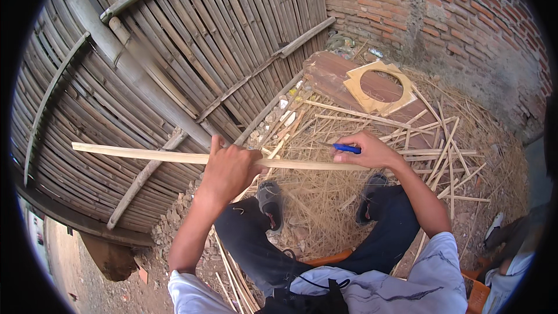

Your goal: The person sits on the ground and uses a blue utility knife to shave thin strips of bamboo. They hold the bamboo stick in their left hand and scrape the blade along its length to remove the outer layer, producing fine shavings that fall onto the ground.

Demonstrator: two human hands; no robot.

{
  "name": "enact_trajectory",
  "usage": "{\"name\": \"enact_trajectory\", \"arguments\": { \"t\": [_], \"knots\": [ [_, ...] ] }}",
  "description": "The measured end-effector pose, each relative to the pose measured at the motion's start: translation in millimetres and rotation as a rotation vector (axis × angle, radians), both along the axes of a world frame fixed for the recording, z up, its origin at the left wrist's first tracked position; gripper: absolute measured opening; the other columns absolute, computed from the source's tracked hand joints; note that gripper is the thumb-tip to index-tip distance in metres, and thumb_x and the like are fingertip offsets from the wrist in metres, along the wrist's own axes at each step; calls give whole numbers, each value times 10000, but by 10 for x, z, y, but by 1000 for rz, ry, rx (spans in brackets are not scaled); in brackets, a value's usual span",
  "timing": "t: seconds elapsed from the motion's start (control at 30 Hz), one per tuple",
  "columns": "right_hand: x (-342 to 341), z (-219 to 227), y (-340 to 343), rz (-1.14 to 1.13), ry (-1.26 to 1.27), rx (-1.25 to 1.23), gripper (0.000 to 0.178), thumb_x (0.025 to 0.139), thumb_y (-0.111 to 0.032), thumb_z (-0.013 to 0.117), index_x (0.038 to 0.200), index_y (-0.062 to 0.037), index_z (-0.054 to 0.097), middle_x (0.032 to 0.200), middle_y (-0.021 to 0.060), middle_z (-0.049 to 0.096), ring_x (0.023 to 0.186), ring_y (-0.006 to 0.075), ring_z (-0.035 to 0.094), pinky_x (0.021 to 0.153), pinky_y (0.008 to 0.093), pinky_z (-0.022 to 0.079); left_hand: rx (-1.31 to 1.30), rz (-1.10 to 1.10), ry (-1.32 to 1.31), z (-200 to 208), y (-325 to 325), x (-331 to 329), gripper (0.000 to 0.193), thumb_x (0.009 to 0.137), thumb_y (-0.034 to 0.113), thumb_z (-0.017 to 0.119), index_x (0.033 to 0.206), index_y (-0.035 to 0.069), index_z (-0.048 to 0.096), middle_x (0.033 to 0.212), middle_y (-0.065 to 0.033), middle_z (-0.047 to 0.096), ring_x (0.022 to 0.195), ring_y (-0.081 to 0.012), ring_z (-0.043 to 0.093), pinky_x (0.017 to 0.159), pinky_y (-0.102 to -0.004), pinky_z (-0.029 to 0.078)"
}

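In the head view, your left hand [229,168] was clamped on a long pale strip [139,154] around its middle. The strip was held in front of you, above the straw [317,209] and across the line of your knees. Its long axis ran left to right; the left end pointed toward the bamboo wall [244,11] and sat slightly farther from you than the right end, which lay by your right hand [372,150]. That hand was closed on a blue-handled knife [347,148], its blade pointing left along the strip's far side. Whether blade and strip touched, you could not be told with certainty. Loose strips [360,114] lay beyond and to the right, near a brown board [328,72] bearing a yellowish frame [354,85] with a round opening.
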State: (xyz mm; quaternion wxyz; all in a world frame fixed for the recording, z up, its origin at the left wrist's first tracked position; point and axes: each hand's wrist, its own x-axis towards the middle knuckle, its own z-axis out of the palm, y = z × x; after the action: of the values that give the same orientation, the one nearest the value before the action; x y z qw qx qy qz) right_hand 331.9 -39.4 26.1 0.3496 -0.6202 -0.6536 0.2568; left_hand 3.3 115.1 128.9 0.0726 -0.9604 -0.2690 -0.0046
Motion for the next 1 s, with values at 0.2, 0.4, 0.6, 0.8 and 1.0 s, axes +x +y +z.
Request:
{"name": "enact_trajectory", "arguments": {
  "t": [0.2,0.4,0.6,0.8,1.0],
  "knots": [
    [-177,98,-63,109,-23,1,447,966,-447,840,1100,-21,816,748,62,715,657,144,598,635,344,456,43,-56,-146,201,106,105,362,929,478,799,1085,152,815,846,-58,752,980,-259,749,1226,-611,261],
    [-406,54,-58,34,136,185,274,1030,-272,784,975,-3,798,671,26,673,590,99,621,579,293,449,346,-170,-474,316,134,201,684,773,412,931,1364,173,684,1540,-85,566,1461,-303,500,1269,-596,216],
    [-504,21,-38,-132,360,295,290,1063,-300,731,998,-21,780,673,7,703,597,60,599,559,286,433,-262,-48,-1051,-281,-145,260,749,888,342,912,1476,58,547,1507,-174,580,1413,-331,544,1155,-499,443],
    [-746,3,8,-271,456,435,314,1074,-300,721,1065,9,778,714,18,712,629,45,602,569,259,436,-1334,-204,-701,-1073,-868,451,455,1075,144,724,1472,6,551,1330,-130,697,1185,-193,710,999,-361,589],
    [-859,-27,-16,-288,530,431,342,1069,-301,733,1139,32,764,758,26,724,703,56,660,617,255,496,-1486,-167,-698,-1256,-1095,655,364,1119,123,651,1439,-35,575,1208,-103,752,1108,-146,724,977,-333,588]
  ]
}}
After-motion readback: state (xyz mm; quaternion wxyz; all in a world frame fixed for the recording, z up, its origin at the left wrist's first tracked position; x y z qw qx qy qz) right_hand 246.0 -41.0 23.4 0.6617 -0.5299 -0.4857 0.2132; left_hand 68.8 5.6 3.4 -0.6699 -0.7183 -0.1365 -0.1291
